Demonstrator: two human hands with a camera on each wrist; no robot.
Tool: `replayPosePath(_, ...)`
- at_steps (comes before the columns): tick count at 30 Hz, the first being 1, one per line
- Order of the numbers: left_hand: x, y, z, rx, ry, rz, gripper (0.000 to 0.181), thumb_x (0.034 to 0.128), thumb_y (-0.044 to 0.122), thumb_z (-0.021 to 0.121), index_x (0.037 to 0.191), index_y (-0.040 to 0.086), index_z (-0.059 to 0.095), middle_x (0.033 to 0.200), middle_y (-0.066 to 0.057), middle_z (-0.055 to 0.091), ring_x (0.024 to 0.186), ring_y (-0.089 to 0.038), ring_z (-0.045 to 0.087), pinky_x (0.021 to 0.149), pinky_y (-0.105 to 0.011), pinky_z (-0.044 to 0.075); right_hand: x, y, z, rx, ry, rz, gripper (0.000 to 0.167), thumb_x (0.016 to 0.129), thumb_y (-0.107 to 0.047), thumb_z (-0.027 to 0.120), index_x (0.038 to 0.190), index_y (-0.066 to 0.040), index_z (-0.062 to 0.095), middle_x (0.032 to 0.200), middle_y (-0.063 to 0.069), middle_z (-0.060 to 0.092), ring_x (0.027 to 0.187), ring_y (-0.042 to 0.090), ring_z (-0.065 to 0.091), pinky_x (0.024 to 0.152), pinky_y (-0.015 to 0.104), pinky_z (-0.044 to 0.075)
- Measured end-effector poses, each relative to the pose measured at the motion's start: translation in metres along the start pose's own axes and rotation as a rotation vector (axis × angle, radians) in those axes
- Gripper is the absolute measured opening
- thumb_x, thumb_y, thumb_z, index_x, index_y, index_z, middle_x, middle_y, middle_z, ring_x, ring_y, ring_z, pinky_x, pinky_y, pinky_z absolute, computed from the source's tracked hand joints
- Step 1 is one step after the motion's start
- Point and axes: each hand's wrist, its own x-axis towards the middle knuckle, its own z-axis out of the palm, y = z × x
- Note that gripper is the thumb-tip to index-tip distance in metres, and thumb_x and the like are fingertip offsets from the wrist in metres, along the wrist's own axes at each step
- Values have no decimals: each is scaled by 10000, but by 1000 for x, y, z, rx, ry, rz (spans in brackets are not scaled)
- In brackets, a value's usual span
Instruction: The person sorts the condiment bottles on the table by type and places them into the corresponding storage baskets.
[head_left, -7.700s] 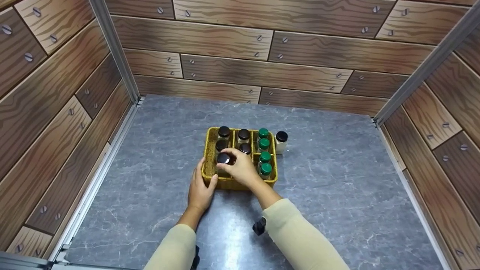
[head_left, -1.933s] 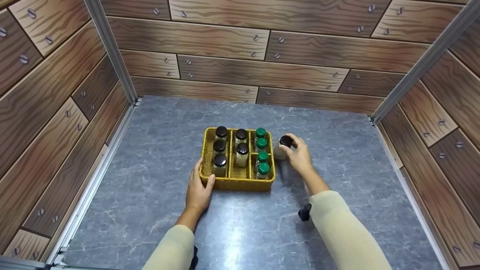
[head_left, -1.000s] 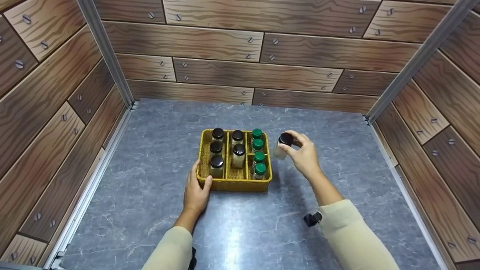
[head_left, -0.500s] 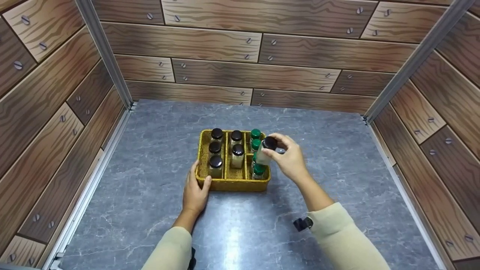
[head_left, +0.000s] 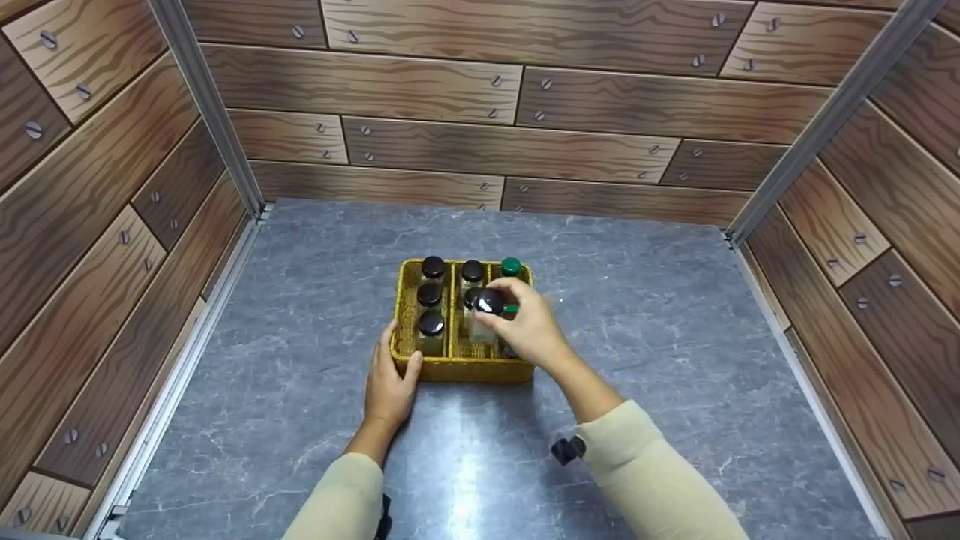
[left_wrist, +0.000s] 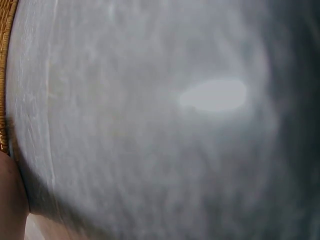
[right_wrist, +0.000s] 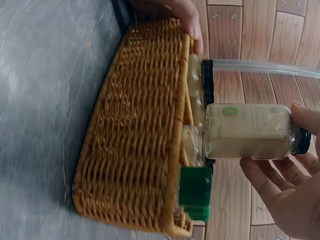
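A yellow-brown wicker basket (head_left: pixel 472 370) with dividers stands on the grey surface. My left hand (head_left: pixel 393 382) grips its front left corner, thumb on the front and fingers along the left side. Over the front of the middle compartment, my right hand (head_left: pixel 531 330) pinches a glass jar (right_wrist: pixel 248 131) of pale contents by its black lid. In the right wrist view this jar hangs upright, its bottom around rim height. Black-lidded jars (head_left: pixel 430 324) fill a row in the left compartment; others stand behind the held jar. Green-capped jars (head_left: pixel 511 266) on the right are mostly hidden by my right hand.
Grey marbled tabletop (head_left: pixel 645 337) surrounds the basket. Wood-print walls (head_left: pixel 420 135) enclose the back and both sides, with metal posts (head_left: pixel 217 105) in the corners. The left wrist view shows mostly blurred tabletop with a basket edge (left_wrist: pixel 4 75).
My right hand released a jar in the left compartment, took the jar standing right of the basket, lifted it and carried it left over the green caps to the middle compartment. My left hand stayed.
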Motion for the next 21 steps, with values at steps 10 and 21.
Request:
replayPosePath(10,0,0,0,5,-6,-8,687,1039,299,688,1650,173,400,1624,-214,521,1494,-427,523,1239,-617,424,11,10,21,-147,-89,-23,493,904,-184,886,1356,-98,709,1365,154,726,1274,368,694,1095,522,590)
replayPosePath(21,0,-1,-1,0,-21,-26,696,1042,319,688,1660,198,389,1647,-204,499,1514,-415,507,1257,-601,413,16,17,26,-369,-201,-42,451,896,-233,902,1305,-118,752,1323,119,744,1244,337,708,1113,488,579)
